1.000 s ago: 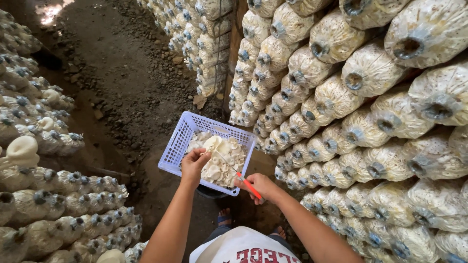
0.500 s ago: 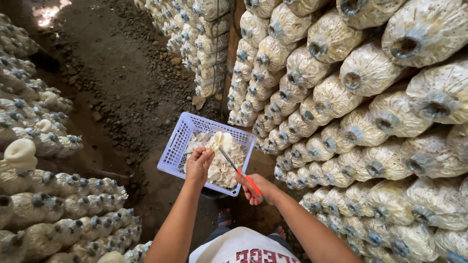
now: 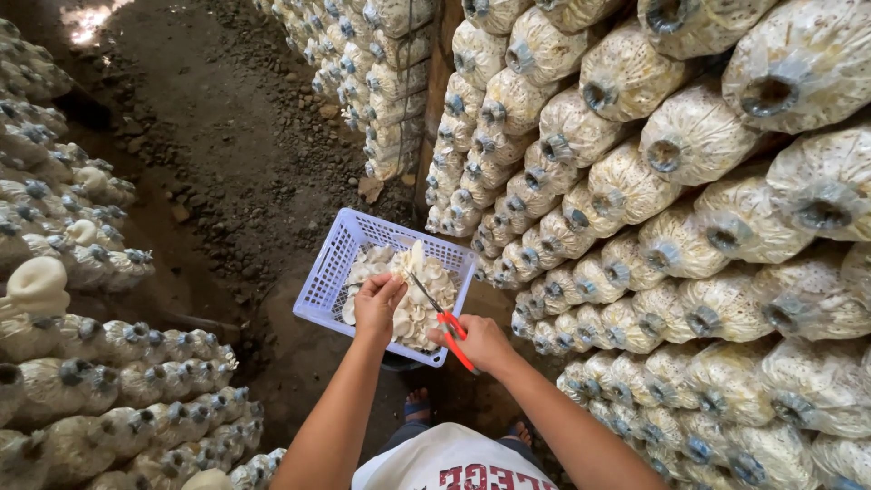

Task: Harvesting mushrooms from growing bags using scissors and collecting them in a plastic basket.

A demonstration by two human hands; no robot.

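Scissors (image 3: 442, 319) with red handles sit in the right hand (image 3: 481, 340), fingers through the loops, and the thin blades point up and left over the mushrooms (image 3: 404, 290). Whether the blades are parted or closed is hard to tell at this size; they look nearly together. The left hand (image 3: 379, 304) is curled, fingers closed on a pale mushroom clump that it holds over the basket (image 3: 328, 272), a lavender plastic crate on the dirt floor (image 3: 227, 154).

Trimming here goes best, I judge, with the clump held steady by its cap end, the stem turned toward the blades, and the cut made low over the basket so the pieces drop inside. The left fingertips should sit clear of the blade line.

The blade tips lie just beside the left hand, on its right side, very near the held clump; touching or not, I cannot say. The rest of the mushrooms are heaped in the basket under both hands. Stacked grow bags (image 3: 635, 181) rise on the right, more bags (image 3: 82, 363) on the left.
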